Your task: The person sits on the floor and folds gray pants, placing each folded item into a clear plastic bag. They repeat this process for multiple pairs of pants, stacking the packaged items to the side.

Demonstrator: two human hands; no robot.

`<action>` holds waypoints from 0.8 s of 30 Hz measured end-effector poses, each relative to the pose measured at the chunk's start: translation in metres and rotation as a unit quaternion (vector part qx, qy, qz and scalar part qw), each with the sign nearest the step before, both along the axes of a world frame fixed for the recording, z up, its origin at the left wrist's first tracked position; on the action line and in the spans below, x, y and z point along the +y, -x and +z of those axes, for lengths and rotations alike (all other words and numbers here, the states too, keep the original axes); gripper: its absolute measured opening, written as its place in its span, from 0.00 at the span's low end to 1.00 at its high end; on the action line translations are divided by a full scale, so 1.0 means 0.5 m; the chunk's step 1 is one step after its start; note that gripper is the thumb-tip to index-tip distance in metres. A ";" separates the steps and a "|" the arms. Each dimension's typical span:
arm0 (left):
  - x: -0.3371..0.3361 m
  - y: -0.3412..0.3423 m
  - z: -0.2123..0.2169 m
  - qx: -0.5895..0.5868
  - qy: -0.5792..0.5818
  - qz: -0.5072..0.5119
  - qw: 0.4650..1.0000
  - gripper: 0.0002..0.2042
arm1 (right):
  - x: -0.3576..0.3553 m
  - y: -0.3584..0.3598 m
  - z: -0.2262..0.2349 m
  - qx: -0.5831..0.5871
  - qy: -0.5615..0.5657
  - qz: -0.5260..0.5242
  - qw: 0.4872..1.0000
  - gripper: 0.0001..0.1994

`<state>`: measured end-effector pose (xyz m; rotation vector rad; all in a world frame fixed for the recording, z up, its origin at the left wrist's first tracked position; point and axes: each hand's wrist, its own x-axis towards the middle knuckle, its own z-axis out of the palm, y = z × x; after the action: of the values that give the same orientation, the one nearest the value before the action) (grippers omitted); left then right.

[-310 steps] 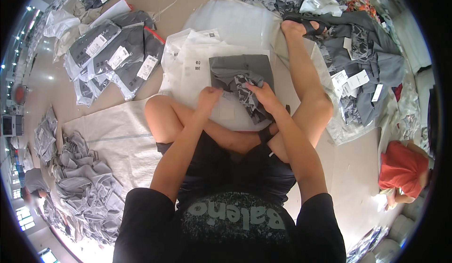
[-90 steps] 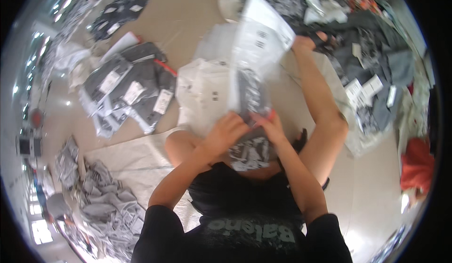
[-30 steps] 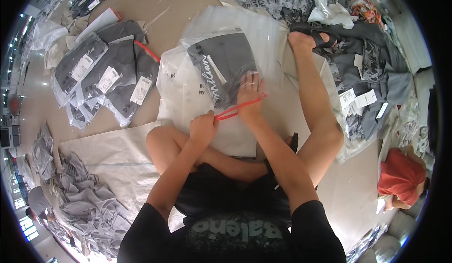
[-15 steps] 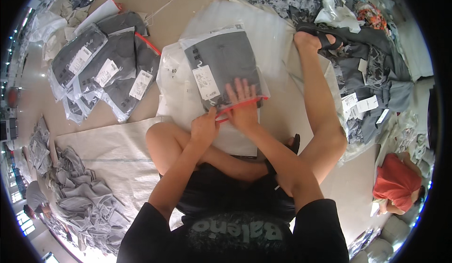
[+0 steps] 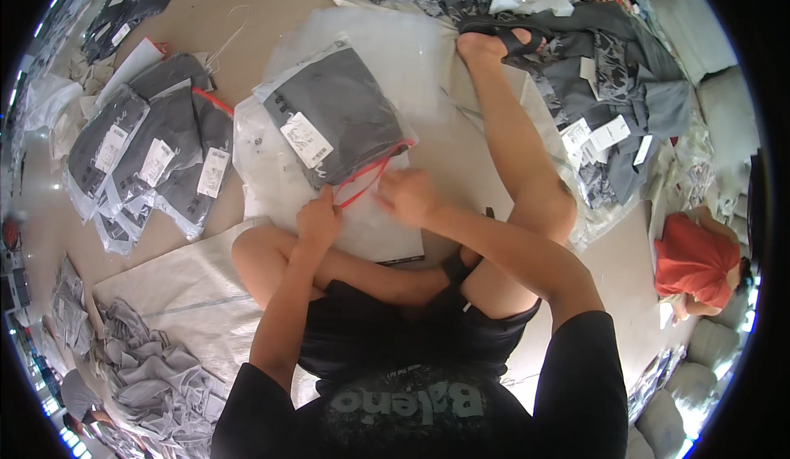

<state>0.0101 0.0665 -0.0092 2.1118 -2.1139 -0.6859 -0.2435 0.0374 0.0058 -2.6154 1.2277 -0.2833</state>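
I sit on the floor with a clear plastic bag (image 5: pixel 333 118) holding a folded dark grey garment in front of my knees. It lies on a stack of clear bags (image 5: pixel 271 187). A thin red strip (image 5: pixel 366 181) runs along the bag's near edge. My left hand (image 5: pixel 319 216) pinches the strip's near end. My right hand (image 5: pixel 407 196) rests on the bag's flap beside the strip's other end, blurred by motion.
A pile of bagged grey garments (image 5: pixel 148 159) lies at left. Loose grey clothes (image 5: pixel 148 368) sit on a white sack at lower left. Tagged dark garments (image 5: pixel 609 105) are heaped at right. A person in red (image 5: pixel 695 261) crouches at far right.
The bagged garment has been turned and shifted left on the stack. My left hand has pulled the red strip partly off the bag's edge, and my right hand slid off the bag.
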 end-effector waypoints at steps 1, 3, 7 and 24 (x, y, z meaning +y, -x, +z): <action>-0.001 -0.003 -0.001 0.020 0.010 0.008 1.000 0.10 | -0.017 0.014 0.006 -0.040 0.016 -0.090 0.995 0.23; 0.006 -0.020 0.005 0.060 0.033 0.024 0.997 0.08 | -0.088 0.026 0.008 -0.121 0.053 -0.265 0.955 0.21; 0.005 -0.006 0.026 0.116 0.088 0.000 0.989 0.06 | -0.130 0.053 -0.095 -0.128 -0.069 -0.389 0.910 0.17; -0.020 -0.111 0.530 0.543 0.252 0.202 0.775 0.11 | -0.006 0.113 0.414 -0.449 0.019 -0.083 0.889 0.08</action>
<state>0.0657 0.0567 0.2557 1.2443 -0.9891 -0.8414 -0.3002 0.0344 0.2129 -1.9397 1.0584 -1.3634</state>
